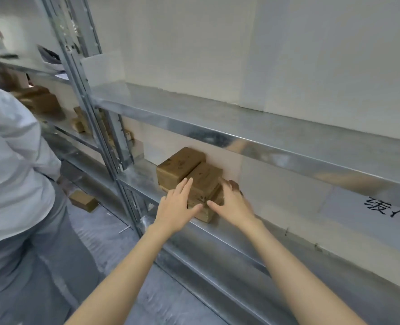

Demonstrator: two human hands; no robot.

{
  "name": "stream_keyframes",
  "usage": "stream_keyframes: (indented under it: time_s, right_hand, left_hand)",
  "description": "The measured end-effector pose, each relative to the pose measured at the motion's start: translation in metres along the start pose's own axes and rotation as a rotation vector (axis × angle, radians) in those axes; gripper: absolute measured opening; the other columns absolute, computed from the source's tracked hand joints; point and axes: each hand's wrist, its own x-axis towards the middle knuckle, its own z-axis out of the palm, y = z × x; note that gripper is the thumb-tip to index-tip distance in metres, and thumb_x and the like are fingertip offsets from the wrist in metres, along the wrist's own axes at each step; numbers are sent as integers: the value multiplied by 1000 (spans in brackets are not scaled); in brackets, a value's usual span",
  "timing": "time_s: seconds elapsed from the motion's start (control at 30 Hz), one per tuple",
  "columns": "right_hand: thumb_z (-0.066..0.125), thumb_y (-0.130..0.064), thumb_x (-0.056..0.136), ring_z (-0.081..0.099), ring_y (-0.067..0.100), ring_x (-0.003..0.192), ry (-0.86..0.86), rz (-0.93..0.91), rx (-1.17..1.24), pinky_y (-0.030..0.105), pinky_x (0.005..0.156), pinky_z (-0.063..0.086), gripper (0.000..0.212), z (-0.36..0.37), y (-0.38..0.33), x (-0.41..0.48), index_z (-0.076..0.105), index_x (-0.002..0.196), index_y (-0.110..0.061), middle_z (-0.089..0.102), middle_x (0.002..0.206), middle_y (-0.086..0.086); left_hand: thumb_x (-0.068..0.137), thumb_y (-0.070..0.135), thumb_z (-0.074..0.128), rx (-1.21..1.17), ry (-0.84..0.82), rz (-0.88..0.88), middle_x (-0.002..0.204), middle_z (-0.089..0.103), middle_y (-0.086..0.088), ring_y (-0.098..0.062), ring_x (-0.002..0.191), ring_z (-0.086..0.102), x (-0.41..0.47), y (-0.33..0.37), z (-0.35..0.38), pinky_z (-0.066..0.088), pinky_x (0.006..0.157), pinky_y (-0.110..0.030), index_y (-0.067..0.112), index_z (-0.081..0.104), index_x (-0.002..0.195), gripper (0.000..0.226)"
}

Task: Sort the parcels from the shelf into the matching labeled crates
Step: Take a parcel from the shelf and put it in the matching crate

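Left hand (176, 208), right hand (235, 205) on parcel (204, 178), handwritten characters (390, 207) beside

**Head view: both hands at the parcel stack**

Metal shelf (217, 233), lower level: brown parcel stack (203, 179) against the back wall, with a rear parcel (181, 164) touching it on the left.
Left hand (176, 207): fingers straight, flat against the stack's left front.
Right hand (233, 204): thumb on the front face, fingers spread along the right side and blurred.
Far left: second person (13, 160) in a white shirt.
A floor parcel (84, 201) lies beside them.
Black handwriting (391, 207) on the wall at right.
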Motion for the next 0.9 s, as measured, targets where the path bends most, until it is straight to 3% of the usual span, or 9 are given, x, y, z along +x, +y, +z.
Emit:
stream_keyframes:
  time_s: [0.2, 0.33, 0.57, 0.73, 0.9]
  right_hand:
    - [66, -50, 88, 32, 31, 144, -90, 133, -5, 45, 109, 41, 99, 41, -11, 49, 0, 158, -28, 8, 163, 10]
    - [69, -51, 83, 40, 34, 137, -85, 198, 28, 48, 103, 46, 106, 68, -9, 70, -7, 156, -35, 14, 160, 12]
    - [75, -29, 84, 45, 31, 132, -54, 235, 126, 41, 99, 48, 104, 71, 8, 89, 1, 154, -45, 21, 158, 8]
    - [72, -11, 86, 41, 25, 135, -108, 209, 136, 37, 104, 43, 102, 55, 26, 92, 3, 157, -37, 26, 157, 7]
    - [82, -23, 79, 37, 23, 141, -127, 177, 232, 36, 112, 37, 111, 56, 25, 98, 4, 158, -31, 23, 160, 6]
  left_hand:
    - [91, 57, 50, -35, -77, 56, 163, 9, 5, -25, 139, 34, 44, -39, 17, 38, 105, -43, 25, 8, 156, 84]
    - [93, 52, 50, -52, -84, 108, 163, 9, 3, -26, 135, 37, 57, -49, 33, 39, 101, -41, 23, 9, 156, 81]
    - [90, 46, 58, -116, -97, 147, 160, 6, -1, -27, 132, 39, 69, -57, 53, 42, 100, -41, 20, 5, 155, 88]
    - [88, 39, 63, -208, -145, 151, 155, 22, -7, -29, 133, 39, 89, -58, 59, 46, 98, -43, 16, 1, 155, 94]
    - [85, 32, 66, -330, -195, 144, 154, 25, -9, -33, 124, 50, 113, -49, 62, 53, 88, -50, 22, -11, 154, 104]
